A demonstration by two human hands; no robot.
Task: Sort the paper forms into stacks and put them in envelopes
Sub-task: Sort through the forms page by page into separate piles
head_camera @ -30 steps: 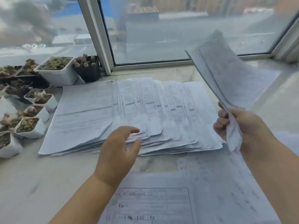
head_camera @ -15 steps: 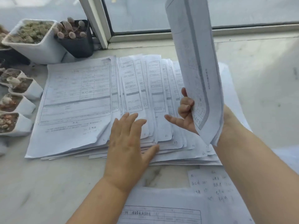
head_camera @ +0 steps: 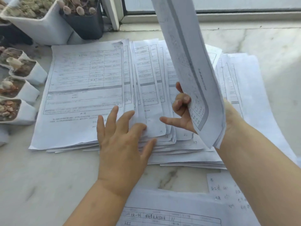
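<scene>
The held bundle of forms (head_camera: pixel 192 66), gripped upright by the right hand (head_camera: pixel 184 111), has been swung in over the fanned spread of forms (head_camera: pixel 91 88) since approx. a sec ago. The left hand (head_camera: pixel 120 137) has been laid flat, fingers (head_camera: pixel 112 118) straight, on the spread's near edge, just left of the right fingers. Sorting appears underway; no filled envelopes seen on the surface (head_camera: pixel 40 180) yet.

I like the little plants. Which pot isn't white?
The dark pot by the window frame, right of the big white pot. The small pots along the left edge are white.
</scene>
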